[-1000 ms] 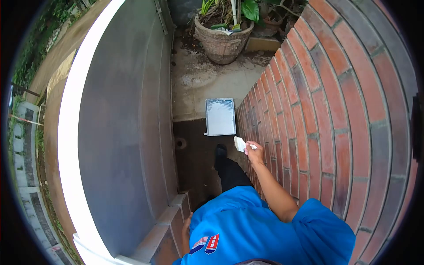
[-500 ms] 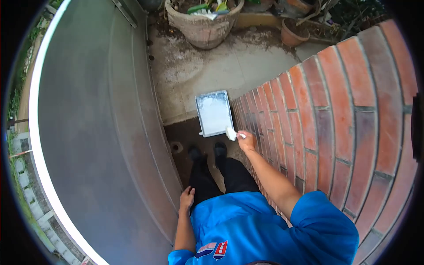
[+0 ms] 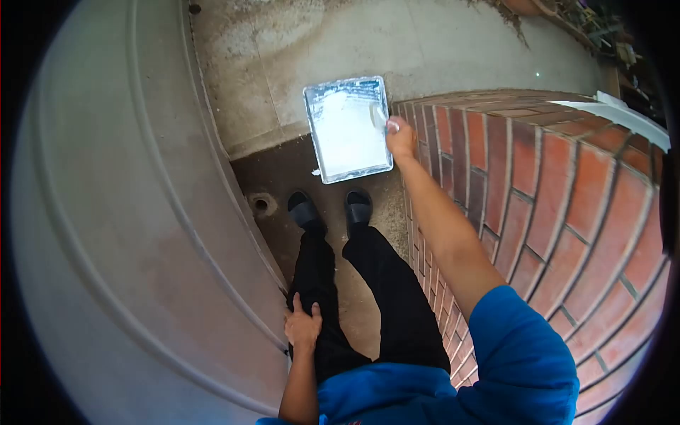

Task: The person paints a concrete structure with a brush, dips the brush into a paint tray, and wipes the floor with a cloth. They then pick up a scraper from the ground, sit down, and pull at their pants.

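Note:
My right hand (image 3: 401,137) is closed around the handle of a paintbrush (image 3: 377,115) with a white head. The brush is over the right side of a shallow metal tray (image 3: 358,173), its head overlapping the white paint (image 3: 346,134) inside. Paint coats most of the tray's bottom, with streaks toward the far end. My left hand (image 3: 303,328) rests on my left thigh, fingers spread and holding nothing.
A brick wall (image 3: 528,170) rises close on my right, and a grey panel (image 3: 142,234) stands close on my left. My sandalled feet (image 3: 359,205) are just short of the tray. A round hole (image 3: 261,204) is in the floor, near the panel.
My right hand has moved the brush from beside the tray's near right corner forward over the paint. My view has tilted down, and my left hand now lies further down my thigh.

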A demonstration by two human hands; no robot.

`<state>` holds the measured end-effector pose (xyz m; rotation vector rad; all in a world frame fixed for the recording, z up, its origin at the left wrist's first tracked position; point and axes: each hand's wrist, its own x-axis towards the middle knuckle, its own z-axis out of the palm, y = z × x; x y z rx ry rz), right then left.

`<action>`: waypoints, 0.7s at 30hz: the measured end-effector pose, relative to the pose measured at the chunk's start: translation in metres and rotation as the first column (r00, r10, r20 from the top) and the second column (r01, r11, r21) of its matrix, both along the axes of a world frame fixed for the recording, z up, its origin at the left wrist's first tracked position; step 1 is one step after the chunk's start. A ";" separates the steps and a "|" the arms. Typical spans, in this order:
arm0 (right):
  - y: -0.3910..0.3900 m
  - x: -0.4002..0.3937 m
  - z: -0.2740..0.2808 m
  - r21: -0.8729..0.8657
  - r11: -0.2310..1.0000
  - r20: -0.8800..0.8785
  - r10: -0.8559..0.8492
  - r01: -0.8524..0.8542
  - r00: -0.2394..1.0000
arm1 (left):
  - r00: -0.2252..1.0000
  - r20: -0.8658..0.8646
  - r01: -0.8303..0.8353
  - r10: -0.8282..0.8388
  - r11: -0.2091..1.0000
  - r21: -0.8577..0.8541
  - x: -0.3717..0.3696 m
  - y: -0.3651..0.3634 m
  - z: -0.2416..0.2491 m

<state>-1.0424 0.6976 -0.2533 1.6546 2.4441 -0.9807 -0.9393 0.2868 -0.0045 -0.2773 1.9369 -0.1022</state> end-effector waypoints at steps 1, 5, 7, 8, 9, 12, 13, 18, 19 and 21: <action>0.005 -0.002 -0.016 -0.003 1.000 0.013 -0.010 0.010 1.000 | 1.000 -0.020 -0.005 0.005 1.000 0.008 0.001 -0.005 -0.003; 0.027 -0.005 -0.059 0.034 0.999 0.014 0.002 -0.002 1.000 | 0.996 -0.087 0.005 -0.003 1.000 0.022 -0.007 -0.011 -0.013; 0.034 0.002 -0.078 0.127 0.991 -0.023 -0.045 0.048 0.999 | 0.996 -0.093 -0.003 0.005 1.000 0.020 -0.010 -0.012 -0.015; 0.035 0.009 -0.083 0.271 0.963 -0.073 0.033 -0.012 0.997 | 0.996 -0.086 -0.009 0.010 1.000 0.012 -0.009 -0.012 -0.015; 0.032 0.011 -0.083 0.299 0.954 -0.080 0.059 -0.032 0.995 | 0.996 -0.084 -0.015 0.015 1.000 0.006 -0.009 -0.012 -0.014; 0.028 0.018 -0.074 0.387 0.918 -0.132 0.152 -0.090 0.979 | 0.996 -0.085 -0.024 0.025 1.000 0.010 -0.012 -0.009 -0.016; 0.029 0.023 -0.073 0.390 0.911 -0.116 0.190 -0.131 0.975 | 0.996 -0.086 -0.025 0.026 1.000 0.012 -0.012 -0.009 -0.016; 0.037 0.032 -0.062 0.295 0.911 0.091 0.274 -0.288 0.957 | 0.996 -0.088 -0.025 0.026 1.000 0.010 -0.015 -0.010 -0.015; 0.041 0.033 -0.059 0.242 0.917 0.143 0.289 -0.317 0.947 | 0.996 -0.084 -0.024 0.025 1.000 0.009 -0.015 -0.010 -0.015; 0.043 0.033 -0.058 0.317 0.897 0.096 0.294 -0.309 0.951 | 0.996 -0.083 -0.034 0.035 0.999 0.011 -0.017 -0.010 -0.015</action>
